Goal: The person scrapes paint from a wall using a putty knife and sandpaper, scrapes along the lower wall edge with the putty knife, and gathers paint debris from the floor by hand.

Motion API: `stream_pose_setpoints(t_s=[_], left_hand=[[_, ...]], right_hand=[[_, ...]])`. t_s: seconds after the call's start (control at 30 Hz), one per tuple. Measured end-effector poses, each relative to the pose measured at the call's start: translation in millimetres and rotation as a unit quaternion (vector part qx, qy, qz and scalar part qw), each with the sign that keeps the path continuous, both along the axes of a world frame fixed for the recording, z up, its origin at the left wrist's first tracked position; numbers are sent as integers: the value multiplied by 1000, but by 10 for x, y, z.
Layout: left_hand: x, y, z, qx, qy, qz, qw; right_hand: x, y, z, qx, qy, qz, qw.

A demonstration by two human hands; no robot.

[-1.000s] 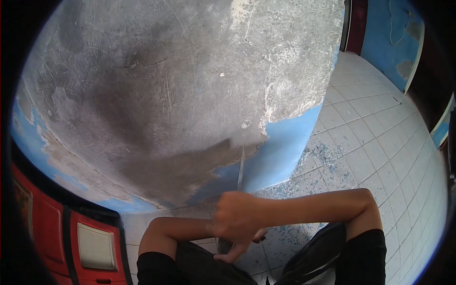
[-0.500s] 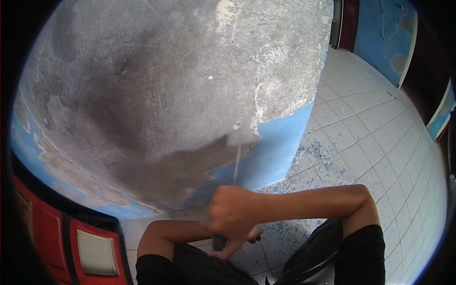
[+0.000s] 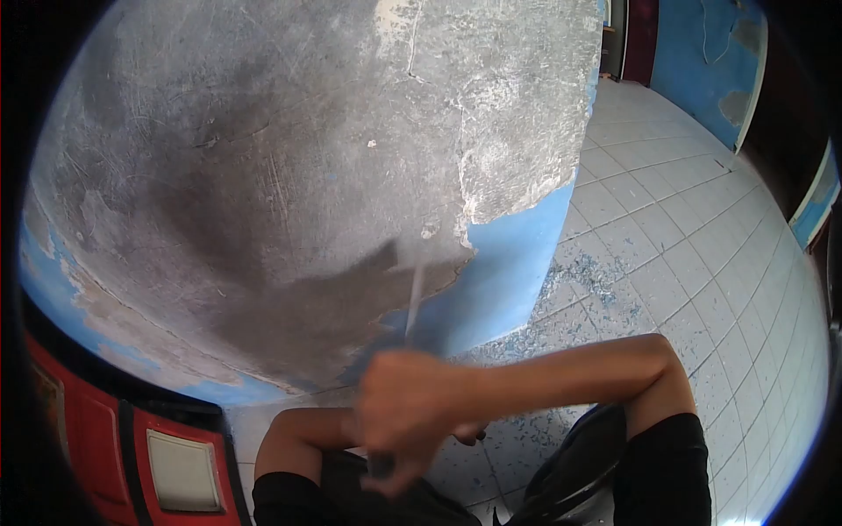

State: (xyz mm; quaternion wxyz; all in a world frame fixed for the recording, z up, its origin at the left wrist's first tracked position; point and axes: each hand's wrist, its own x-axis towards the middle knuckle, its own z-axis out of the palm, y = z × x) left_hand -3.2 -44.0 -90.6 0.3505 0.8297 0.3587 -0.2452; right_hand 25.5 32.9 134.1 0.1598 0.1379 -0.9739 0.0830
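Observation:
My right hand [image 3: 408,408], smeared by motion, is closed around the dark handle [image 3: 381,465] of a long thin-bladed tool. Its pale, blurred blade [image 3: 415,298] points up along the wall [image 3: 289,219], and I cannot make out whether the tip touches. Bare grey plaster covers most of that wall, with blue paint [image 3: 509,272] left along the lower right. Behind and below the right hand lies my left hand [image 3: 471,434]; only some fingertips show, so its grip is hidden.
Blue paint flakes [image 3: 588,280] are scattered over the white tiled floor [image 3: 658,202] around the wall's corner. At lower left stands a red and black piece of furniture [image 3: 96,430] with a pale panel. Dark doorways and another blue wall [image 3: 706,70] are at far right.
My right hand has shifted left and slightly down with the tool, and the blade leans more. The left hand stays roughly in place. The view has turned slightly.

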Motion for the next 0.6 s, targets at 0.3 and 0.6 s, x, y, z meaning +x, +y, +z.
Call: stream_pose_setpoints(t_s=[0.3, 0.6], left_hand=[[50, -4, 478, 17, 52, -2, 998], [-124, -293, 338, 170, -30, 291, 941]], right_hand=[[45, -96, -125, 16, -28, 55, 998], [12, -101, -446, 49, 41, 9, 998]])
